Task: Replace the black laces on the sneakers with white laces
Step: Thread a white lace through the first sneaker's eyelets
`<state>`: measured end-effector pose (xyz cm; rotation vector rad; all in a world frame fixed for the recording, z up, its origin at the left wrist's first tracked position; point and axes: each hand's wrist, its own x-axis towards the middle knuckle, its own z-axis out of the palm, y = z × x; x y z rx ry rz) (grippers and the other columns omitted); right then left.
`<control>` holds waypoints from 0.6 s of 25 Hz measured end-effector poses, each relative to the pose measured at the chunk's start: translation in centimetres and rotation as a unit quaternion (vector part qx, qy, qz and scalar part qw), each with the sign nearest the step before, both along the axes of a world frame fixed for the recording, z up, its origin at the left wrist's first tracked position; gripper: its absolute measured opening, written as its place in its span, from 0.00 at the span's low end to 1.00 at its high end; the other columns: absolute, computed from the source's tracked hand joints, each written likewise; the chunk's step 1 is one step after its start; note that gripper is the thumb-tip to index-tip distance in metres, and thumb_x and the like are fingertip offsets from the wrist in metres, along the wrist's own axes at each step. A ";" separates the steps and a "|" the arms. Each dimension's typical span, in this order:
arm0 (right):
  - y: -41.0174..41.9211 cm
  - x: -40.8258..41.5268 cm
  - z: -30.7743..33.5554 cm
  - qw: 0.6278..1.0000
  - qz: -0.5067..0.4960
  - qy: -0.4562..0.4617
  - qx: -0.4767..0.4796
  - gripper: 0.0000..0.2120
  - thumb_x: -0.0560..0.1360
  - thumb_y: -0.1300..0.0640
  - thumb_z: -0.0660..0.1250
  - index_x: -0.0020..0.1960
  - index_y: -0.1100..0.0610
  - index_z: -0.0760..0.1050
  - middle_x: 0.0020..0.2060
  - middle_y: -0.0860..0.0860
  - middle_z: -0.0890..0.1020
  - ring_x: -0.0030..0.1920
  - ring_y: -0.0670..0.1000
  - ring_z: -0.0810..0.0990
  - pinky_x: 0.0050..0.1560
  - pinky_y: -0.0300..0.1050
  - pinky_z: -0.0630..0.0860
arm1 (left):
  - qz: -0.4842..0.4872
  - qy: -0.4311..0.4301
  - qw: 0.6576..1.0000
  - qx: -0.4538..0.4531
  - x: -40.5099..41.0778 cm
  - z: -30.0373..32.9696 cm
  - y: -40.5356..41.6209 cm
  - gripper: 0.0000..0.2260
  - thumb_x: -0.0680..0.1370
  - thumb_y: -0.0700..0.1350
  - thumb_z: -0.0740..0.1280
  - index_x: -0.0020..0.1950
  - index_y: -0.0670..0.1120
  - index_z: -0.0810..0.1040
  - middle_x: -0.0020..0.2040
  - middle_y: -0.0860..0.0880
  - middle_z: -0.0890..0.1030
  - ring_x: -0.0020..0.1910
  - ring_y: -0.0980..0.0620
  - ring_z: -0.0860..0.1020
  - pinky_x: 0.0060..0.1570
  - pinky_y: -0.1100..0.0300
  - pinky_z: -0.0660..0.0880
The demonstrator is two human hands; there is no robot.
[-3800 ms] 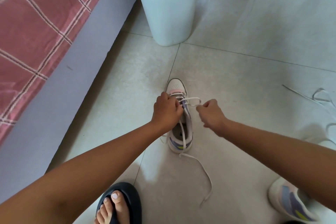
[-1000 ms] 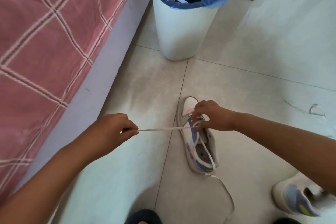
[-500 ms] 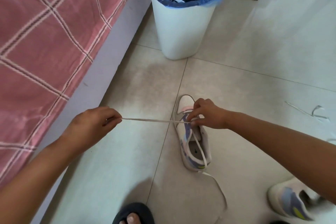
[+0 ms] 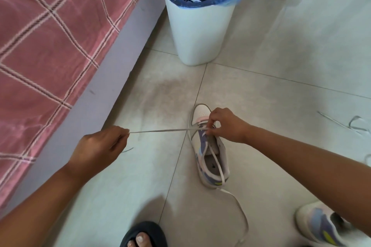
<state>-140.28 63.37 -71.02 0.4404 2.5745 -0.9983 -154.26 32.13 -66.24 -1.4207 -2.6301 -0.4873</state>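
White lace drawn taut leftward from a sneaker on the floor tiles.

The sneaker (image 4: 210,146) lies lengthwise, toe toward the bin (image 4: 200,32), heel toward the viewer. The white lace (image 4: 160,130) runs sideways to the left hand (image 4: 100,146), pinched in curled fingers; the right hand (image 4: 226,124) pinches lace at the eyelets. Since half a second ago the left hand sits slightly nearer. Two sneakers: the second (image 4: 319,226) bottom right; another lace (image 4: 351,124) far right.
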 end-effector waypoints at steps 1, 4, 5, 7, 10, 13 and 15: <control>-0.2 0.2 0.0 1.000 -0.008 0.022 0.004 0.08 0.72 0.53 0.72 0.45 0.57 0.79 0.50 0.52 0.76 0.56 0.52 0.69 0.57 0.43 0.67 | 0.000 0.002 1.000 0.004 0.0 -0.2 -0.2 0.15 0.76 0.47 0.59 0.40 0.40 0.82 0.30 0.48 0.78 0.25 0.44 0.76 0.24 0.57 0.74; -1.1 0.7 -0.2 0.997 0.020 0.065 0.042 0.06 0.74 0.57 0.69 0.46 0.60 0.76 0.45 0.53 0.79 0.50 0.52 0.71 0.49 0.42 0.68 | 0.003 -0.012 1.000 0.004 -0.1 -0.3 -0.8 0.15 0.76 0.49 0.60 0.41 0.41 0.82 0.30 0.50 0.79 0.26 0.48 0.76 0.26 0.58 0.75; -1.4 0.8 -0.4 0.994 0.039 0.082 0.069 0.05 0.75 0.58 0.66 0.47 0.61 0.75 0.45 0.54 0.79 0.50 0.54 0.72 0.48 0.44 0.68 | -0.002 -0.024 1.000 -0.005 -0.1 -0.1 -0.9 0.15 0.76 0.50 0.60 0.41 0.42 0.82 0.30 0.51 0.79 0.27 0.52 0.75 0.26 0.59 0.75; -1.8 0.8 -0.7 0.986 0.047 0.113 0.117 0.06 0.76 0.61 0.61 0.50 0.62 0.73 0.46 0.56 0.79 0.50 0.56 0.72 0.46 0.44 0.65 | -0.035 -0.070 0.996 -0.039 -0.1 0.2 -1.0 0.17 0.76 0.56 0.58 0.41 0.47 0.81 0.33 0.55 0.78 0.34 0.55 0.74 0.28 0.60 0.75; -2.2 0.7 -1.0 0.985 0.008 0.137 0.104 0.08 0.77 0.62 0.59 0.54 0.63 0.72 0.46 0.58 0.79 0.49 0.57 0.72 0.43 0.41 0.61 | -0.012 -0.231 0.971 -0.054 0.9 0.0 1.1 0.18 0.79 0.60 0.55 0.43 0.52 0.79 0.40 0.60 0.79 0.41 0.62 0.76 0.42 0.68 0.71; -2.3 0.4 -0.4 0.980 0.017 0.174 0.097 0.08 0.78 0.62 0.61 0.55 0.62 0.75 0.44 0.58 0.80 0.47 0.57 0.75 0.43 0.39 0.62 | 0.085 -0.389 0.917 -0.024 2.5 -1.0 6.7 0.12 0.81 0.51 0.57 0.48 0.52 0.79 0.47 0.56 0.80 0.49 0.58 0.77 0.50 0.63 0.69; -2.5 0.5 0.5 0.960 0.062 0.239 0.129 0.07 0.75 0.63 0.65 0.50 0.64 0.78 0.39 0.59 0.82 0.41 0.59 0.78 0.42 0.44 0.71 | 0.090 -0.451 0.888 -0.021 3.6 -1.4 10.9 0.14 0.82 0.51 0.55 0.53 0.47 0.78 0.52 0.51 0.79 0.53 0.54 0.76 0.51 0.63 0.68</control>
